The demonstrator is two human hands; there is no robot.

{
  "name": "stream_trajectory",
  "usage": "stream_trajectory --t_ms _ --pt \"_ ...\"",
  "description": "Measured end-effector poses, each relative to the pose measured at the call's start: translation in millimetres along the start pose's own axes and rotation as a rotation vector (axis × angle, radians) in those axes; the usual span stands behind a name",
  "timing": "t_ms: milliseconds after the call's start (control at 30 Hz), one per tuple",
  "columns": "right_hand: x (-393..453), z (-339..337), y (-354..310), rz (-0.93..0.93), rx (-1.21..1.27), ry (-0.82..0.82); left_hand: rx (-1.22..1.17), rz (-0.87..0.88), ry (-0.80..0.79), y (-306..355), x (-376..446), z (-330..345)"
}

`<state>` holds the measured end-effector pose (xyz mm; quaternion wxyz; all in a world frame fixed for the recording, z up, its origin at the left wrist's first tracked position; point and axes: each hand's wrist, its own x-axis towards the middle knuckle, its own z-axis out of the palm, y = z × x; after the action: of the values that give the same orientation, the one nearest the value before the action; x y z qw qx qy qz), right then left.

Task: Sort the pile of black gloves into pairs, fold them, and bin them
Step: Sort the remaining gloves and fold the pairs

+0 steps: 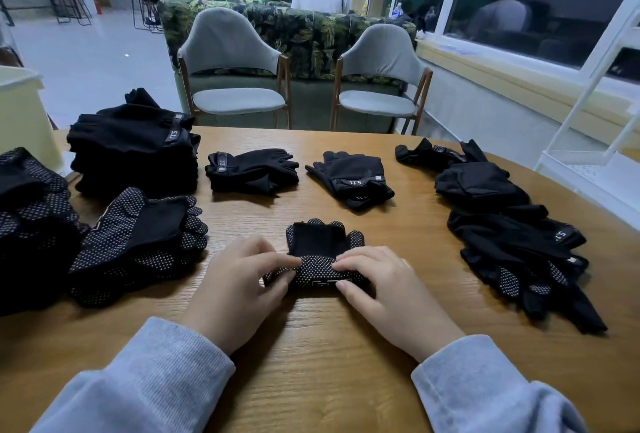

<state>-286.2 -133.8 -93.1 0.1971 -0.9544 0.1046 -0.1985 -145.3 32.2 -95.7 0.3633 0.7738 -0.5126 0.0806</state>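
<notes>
Item: folded glove pair (320,254), near centre of table (398,225); long axis running near to far, cuff end nearest the person; left hand (239,289) and right hand (388,289) flanking it equally, each grip pinching the dotted cuff fold between thumb and fingers; finished pairs (349,178) beyond; stack (133,152) far left; unsorted pile (512,228) right; bare wood on the near side; no bin visible.
</notes>
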Motion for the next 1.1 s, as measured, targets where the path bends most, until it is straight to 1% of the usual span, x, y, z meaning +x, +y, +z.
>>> stream_trajectory --t_ms 100,200,300,433,533,633,767,933,1033,1100 --pt "1 1 -3 0.005 -0.032 -0.053 0.055 0.030 -0.037 8 -5 0" --pt "2 5 -8 0.030 -0.073 -0.050 0.090 -0.025 -0.061 13 -10 2" --pt "7 8 -12 0.078 -0.066 -0.005 0.054 -0.090 -0.070 17 -12 -1" --pt "10 11 -15 0.123 -0.005 0.113 -0.056 -0.211 -0.013 26 -17 -4" --pt "8 12 -20 0.122 0.077 0.200 -0.083 -0.248 0.023 33 -27 -4" --pt "8 14 -33 0.129 0.210 0.247 -0.197 -0.302 0.092 37 -32 -6" --pt "12 23 -54 0.111 0.378 0.165 -0.301 -0.384 0.161 37 -30 -10" --pt "13 31 -73 -0.008 0.512 0.154 -0.438 -0.427 0.276 35 -29 -17" --pt "10 34 -83 -0.103 0.554 0.073 -0.433 -0.410 0.364 35 -31 -23" --pt "8 35 -87 -0.134 0.561 0.004 -0.432 -0.390 0.414 35 -32 -30"
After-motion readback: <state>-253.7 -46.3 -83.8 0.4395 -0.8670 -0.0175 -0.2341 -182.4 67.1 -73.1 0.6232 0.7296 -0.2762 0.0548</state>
